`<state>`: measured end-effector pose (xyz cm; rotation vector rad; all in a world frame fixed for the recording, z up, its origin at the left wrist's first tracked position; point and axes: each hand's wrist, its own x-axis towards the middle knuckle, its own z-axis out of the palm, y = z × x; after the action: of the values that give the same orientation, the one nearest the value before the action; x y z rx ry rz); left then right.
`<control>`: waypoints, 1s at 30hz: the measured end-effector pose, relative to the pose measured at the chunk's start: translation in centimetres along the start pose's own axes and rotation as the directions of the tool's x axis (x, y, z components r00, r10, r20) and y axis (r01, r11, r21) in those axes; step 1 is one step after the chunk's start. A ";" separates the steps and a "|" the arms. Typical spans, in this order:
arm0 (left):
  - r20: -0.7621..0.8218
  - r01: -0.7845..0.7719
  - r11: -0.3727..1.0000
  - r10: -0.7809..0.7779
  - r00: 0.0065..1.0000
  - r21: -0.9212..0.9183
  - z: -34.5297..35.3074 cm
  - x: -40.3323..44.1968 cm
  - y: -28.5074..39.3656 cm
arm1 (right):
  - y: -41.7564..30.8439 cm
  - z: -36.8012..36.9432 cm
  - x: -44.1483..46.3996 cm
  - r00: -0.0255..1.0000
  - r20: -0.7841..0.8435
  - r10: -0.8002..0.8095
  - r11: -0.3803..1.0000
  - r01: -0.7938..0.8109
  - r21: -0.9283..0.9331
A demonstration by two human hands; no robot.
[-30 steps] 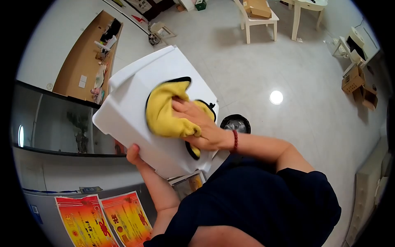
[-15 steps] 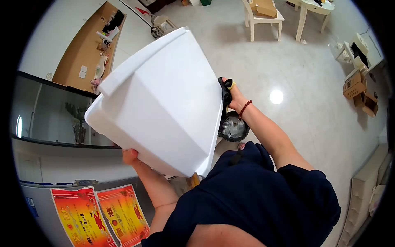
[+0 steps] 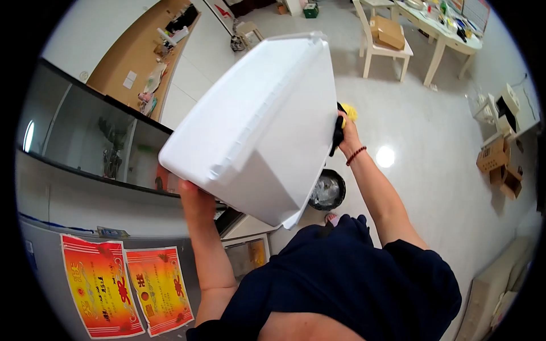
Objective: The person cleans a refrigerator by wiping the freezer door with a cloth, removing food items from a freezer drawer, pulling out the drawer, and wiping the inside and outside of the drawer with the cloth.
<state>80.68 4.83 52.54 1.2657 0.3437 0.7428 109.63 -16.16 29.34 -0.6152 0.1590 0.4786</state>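
Observation:
A large white plastic bin [image 3: 284, 119] is held up in front of me, tilted, with its outer side and rim showing. My left hand [image 3: 195, 196] grips its lower left edge; most of the fingers are hidden beneath it. At the right edge of the bin, my right hand [image 3: 349, 134] is closed around a yellow cloth with black trim [image 3: 350, 112], pressed against the bin's side. A red bead bracelet is on my right wrist.
Below the bin stands a black bucket [image 3: 328, 190] with clear plastic inside. A white chair [image 3: 387, 52] with a cardboard box is at the upper right, beside a cluttered table [image 3: 449, 31]. Cardboard boxes [image 3: 493, 156] lie far right. Two red-yellow certificates [image 3: 102, 287] hang lower left.
My right hand has moved with the cloth from the bin's broad face to its right edge. The bin has been turned, so its rim side now shows. The view has shifted slightly.

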 end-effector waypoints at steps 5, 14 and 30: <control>0.200 -0.174 0.979 0.149 0.968 0.110 -1.4 -1.5 -3.8 | -1.6 3.1 -0.5 0.973 -0.090 -0.214 0.965 0.195 -0.176; 0.330 -0.156 0.944 0.054 0.942 0.291 1.7 -2.3 -4.7 | -11.4 13.1 -10.7 0.905 0.403 -0.135 0.357 0.424 -0.832; 0.398 -0.185 0.950 0.073 0.915 0.252 1.9 -4.2 -3.6 | -8.3 7.0 -3.7 0.897 0.442 -0.023 -0.123 0.436 -0.892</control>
<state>79.89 0.25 49.05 1.6875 0.0422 0.5498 110.37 -19.38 40.29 -2.1092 -0.7572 0.2150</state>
